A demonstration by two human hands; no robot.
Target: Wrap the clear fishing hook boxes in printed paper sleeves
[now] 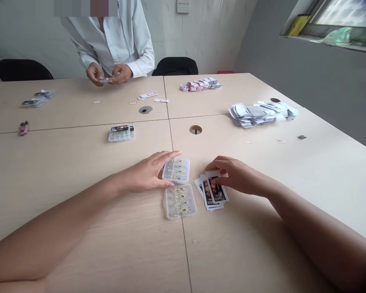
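My left hand (148, 171) reaches around the left side of a clear plastic box (180, 171), its thumb and fingers spread apart. Inside that box are small yellow-green items that look like rigged fishing hooks. A second such clear box (181, 202) lies just in front of it, closer to me. To the right, my right hand (236, 173) pinches the top printed card (218, 194), black with orange and white print, between thumb and fingers. Under that card, several similar cards (212, 208) are fanned out on the table.
Stacked boxes (121, 133) with black cards stand left of centre. Piles of white cards (259, 114) and red-edged cards (199, 84) lie further back. A cable hole (195, 130) opens in the table (134, 252). Across it, a person in a white shirt (118, 40) handles a small clear item.
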